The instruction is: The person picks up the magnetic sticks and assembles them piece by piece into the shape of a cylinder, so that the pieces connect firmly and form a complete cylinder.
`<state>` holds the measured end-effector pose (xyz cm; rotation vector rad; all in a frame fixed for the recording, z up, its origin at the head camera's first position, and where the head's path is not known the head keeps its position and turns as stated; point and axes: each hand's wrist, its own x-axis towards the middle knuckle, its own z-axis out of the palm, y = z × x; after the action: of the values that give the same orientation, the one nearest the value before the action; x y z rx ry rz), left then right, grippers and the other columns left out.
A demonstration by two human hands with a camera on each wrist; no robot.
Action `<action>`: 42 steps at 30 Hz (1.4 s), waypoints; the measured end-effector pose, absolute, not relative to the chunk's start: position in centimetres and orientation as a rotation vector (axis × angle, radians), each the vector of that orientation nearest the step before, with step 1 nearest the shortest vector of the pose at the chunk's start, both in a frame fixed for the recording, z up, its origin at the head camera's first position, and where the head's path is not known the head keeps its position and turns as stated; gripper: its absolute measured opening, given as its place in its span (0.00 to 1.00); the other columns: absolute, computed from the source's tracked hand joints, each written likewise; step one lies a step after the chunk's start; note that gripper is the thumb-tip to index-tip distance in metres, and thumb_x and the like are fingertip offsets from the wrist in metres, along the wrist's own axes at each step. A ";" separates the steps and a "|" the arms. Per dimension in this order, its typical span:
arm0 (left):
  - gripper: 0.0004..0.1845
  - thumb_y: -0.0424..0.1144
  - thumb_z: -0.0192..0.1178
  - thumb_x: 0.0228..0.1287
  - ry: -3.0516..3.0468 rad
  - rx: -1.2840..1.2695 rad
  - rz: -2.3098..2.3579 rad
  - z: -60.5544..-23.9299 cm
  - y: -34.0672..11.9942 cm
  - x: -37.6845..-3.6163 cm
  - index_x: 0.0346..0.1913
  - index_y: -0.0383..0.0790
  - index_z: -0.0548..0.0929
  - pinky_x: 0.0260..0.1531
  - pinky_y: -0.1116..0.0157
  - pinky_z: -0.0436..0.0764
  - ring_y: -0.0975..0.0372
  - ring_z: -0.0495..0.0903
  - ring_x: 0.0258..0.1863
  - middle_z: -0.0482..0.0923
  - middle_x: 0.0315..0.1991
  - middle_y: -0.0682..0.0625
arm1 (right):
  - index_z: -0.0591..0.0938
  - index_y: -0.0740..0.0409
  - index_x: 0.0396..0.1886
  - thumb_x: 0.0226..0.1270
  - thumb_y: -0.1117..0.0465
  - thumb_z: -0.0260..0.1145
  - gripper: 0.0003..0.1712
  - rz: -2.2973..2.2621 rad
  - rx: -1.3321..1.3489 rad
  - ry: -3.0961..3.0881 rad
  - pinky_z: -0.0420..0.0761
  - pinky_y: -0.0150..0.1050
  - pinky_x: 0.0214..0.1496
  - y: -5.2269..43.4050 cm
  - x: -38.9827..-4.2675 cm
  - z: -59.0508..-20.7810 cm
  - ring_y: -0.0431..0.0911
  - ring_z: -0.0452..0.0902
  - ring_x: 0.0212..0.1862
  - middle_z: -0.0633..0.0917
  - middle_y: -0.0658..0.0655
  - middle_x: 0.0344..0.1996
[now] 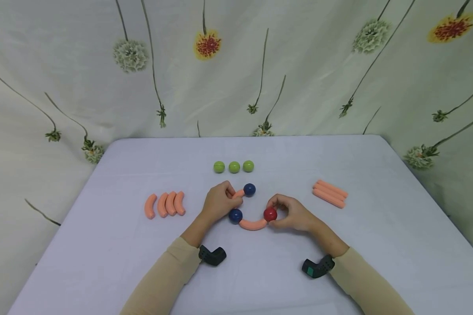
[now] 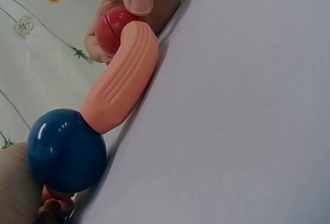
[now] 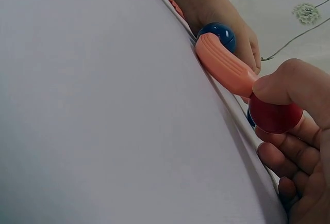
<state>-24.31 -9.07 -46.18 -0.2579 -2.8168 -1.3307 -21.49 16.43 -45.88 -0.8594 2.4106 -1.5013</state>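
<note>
Curved orange pieces (image 1: 165, 204), four in a row, lie toward the tabletop's (image 1: 102, 245) left edge. Mid-tabletop, the left hand (image 1: 218, 202) pinches a short orange piece (image 1: 238, 194) joined to a blue ball (image 1: 249, 189); another blue ball (image 1: 235, 215), curved link (image 1: 253, 225) and red ball (image 1: 270, 214) follow, the right hand (image 1: 293, 213) gripping red. Three green balls (image 1: 234, 166) sit behind; straight orange sticks (image 1: 330, 193) lie rightward.

Right hand (image 1: 295, 214) pinches red ball (image 1: 270, 214); 3 green balls (image 1: 234, 166) behind.

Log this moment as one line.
left hand grips orange piece | right hand pinches red ball | curved connector joins blue ball
</note>
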 end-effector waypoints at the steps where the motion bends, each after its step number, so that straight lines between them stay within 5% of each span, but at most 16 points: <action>1: 0.10 0.41 0.67 0.50 -2.817 -0.258 -1.334 -46.2 -9.1 -24.3 0.30 0.42 0.75 0.25 0.65 0.68 0.60 0.72 0.24 0.73 0.22 0.51 | 0.80 0.58 0.41 0.49 0.67 0.76 0.18 -1.501 -0.858 2.414 0.71 0.41 0.48 16.4 -21.5 -45.9 0.47 0.72 0.44 0.80 0.51 0.38; 9: 0.10 0.40 0.67 0.51 -2.782 -0.292 -1.335 -46.3 -9.1 -24.2 0.32 0.41 0.77 0.26 0.65 0.69 0.60 0.71 0.25 0.73 0.23 0.52 | 0.81 0.58 0.42 0.49 0.67 0.75 0.19 -1.491 -0.889 2.464 0.72 0.40 0.50 16.5 -21.3 -45.9 0.46 0.72 0.46 0.80 0.52 0.41; 14: 0.17 0.38 0.66 0.50 -2.729 -0.433 -1.279 -46.5 -9.2 -24.3 0.45 0.40 0.80 0.29 0.63 0.70 0.60 0.72 0.28 0.75 0.30 0.51 | 0.81 0.57 0.42 0.48 0.69 0.75 0.19 -1.490 -0.888 2.476 0.73 0.41 0.51 16.4 -21.4 -46.0 0.48 0.73 0.46 0.80 0.52 0.41; 19: 0.31 0.37 0.61 0.54 -2.686 -0.656 -1.144 -46.6 -9.5 -24.3 0.65 0.44 0.75 0.50 0.56 0.75 0.56 0.78 0.51 0.76 0.58 0.46 | 0.82 0.59 0.42 0.48 0.72 0.74 0.20 -1.489 -0.843 2.483 0.73 0.43 0.52 16.3 -21.5 -46.0 0.48 0.72 0.47 0.80 0.54 0.43; 23: 0.32 0.37 0.57 0.61 -2.700 -0.744 -1.135 -46.5 -9.5 -24.2 0.71 0.46 0.69 0.65 0.54 0.64 0.55 0.66 0.68 0.67 0.69 0.49 | 0.82 0.54 0.42 0.49 0.69 0.74 0.19 -1.484 -0.857 2.494 0.73 0.40 0.51 16.5 -21.7 -46.2 0.46 0.72 0.47 0.79 0.50 0.43; 32: 0.24 0.39 0.60 0.63 -2.694 -0.789 -1.155 -46.5 -9.3 -24.4 0.64 0.47 0.77 0.61 0.53 0.69 0.56 0.72 0.62 0.77 0.60 0.50 | 0.83 0.56 0.45 0.51 0.66 0.70 0.18 -1.444 -0.838 2.600 0.73 0.38 0.45 16.6 -21.8 -46.2 0.47 0.71 0.44 0.79 0.50 0.44; 42: 0.18 0.41 0.66 0.57 -2.725 -0.754 -1.177 -46.1 -9.5 -24.3 0.52 0.46 0.82 0.45 0.59 0.76 0.61 0.75 0.42 0.78 0.45 0.53 | 0.82 0.60 0.54 0.57 0.70 0.67 0.22 -1.493 -0.768 2.660 0.72 0.38 0.42 16.4 -21.7 -46.4 0.48 0.72 0.42 0.82 0.54 0.45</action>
<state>-24.31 -9.47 -46.12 -0.7536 -2.7251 -1.1768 -21.73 16.41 -46.40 -0.7678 2.6596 -1.4928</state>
